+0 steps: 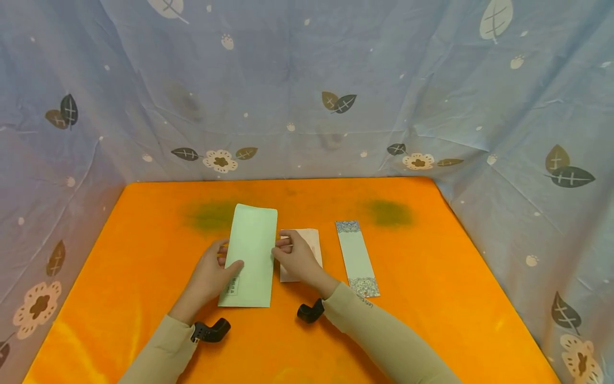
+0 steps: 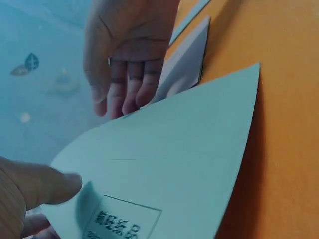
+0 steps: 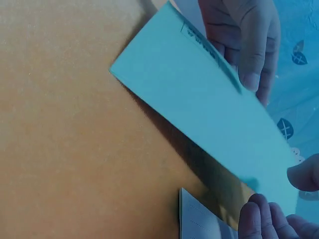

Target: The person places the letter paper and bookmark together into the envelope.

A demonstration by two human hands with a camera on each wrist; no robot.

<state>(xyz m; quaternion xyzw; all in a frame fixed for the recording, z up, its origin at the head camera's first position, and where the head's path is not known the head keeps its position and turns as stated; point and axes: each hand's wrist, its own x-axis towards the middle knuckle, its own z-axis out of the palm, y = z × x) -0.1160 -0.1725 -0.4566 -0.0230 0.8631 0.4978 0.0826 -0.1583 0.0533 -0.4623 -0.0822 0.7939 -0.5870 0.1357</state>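
Observation:
A long pale green paper envelope [image 1: 251, 256] with a small printed box near one corner is tilted up off the cloth, slightly bowed. My left hand [image 1: 211, 274] pinches its left edge, thumb on the printed face and fingers behind. At the opposite edge is my right hand [image 1: 299, 258]; its thumb and loosely bent fingers stand apart around that edge in the right wrist view. Beneath the right hand lies a pale pinkish paper booklet [image 1: 313, 237], partly covered by it. The left wrist view shows the envelope's printed box [image 2: 122, 219] close to the left thumb.
Right of the booklet lies a long white strip [image 1: 356, 256] with patterned ends, like a bookmark. An orange cloth [image 1: 422, 320] covers the table. Patterned blue-grey curtains [image 1: 288, 80] enclose the back and sides. Black wrist mounts [image 1: 211, 330] jut out from both sleeves.

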